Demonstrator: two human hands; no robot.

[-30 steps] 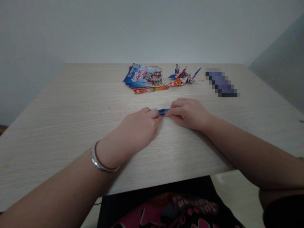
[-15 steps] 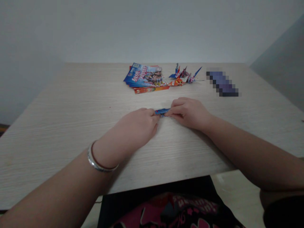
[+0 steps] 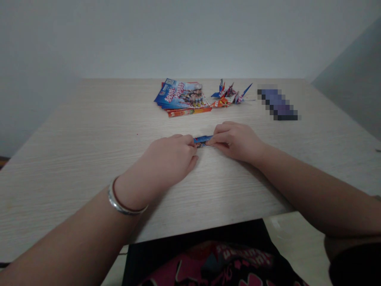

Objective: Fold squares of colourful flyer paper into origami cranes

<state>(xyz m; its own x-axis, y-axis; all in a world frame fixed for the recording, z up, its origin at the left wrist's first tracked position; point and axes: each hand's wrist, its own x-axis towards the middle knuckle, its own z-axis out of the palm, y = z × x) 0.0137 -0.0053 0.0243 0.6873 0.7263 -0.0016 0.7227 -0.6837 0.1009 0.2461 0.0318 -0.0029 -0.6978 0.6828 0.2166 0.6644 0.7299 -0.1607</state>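
Note:
A small folded piece of blue printed paper lies on the table between my two hands. My left hand pinches its left end, fingers bent and closed; a silver bangle circles that wrist. At the other end, the fingertips of my right hand are closed on the paper. Both ends of the paper are hidden under the fingers, so its full shape cannot be made out.
Behind my hands on the pale wood-grain table lies a fanned stack of printed sheets. Several folded paper cranes stand to its right. Farther right is a dark, pixelated flat object. A wall rises behind the table.
My left hand has slid slightly left along the paper, showing a little more of it. My right hand stays in place.

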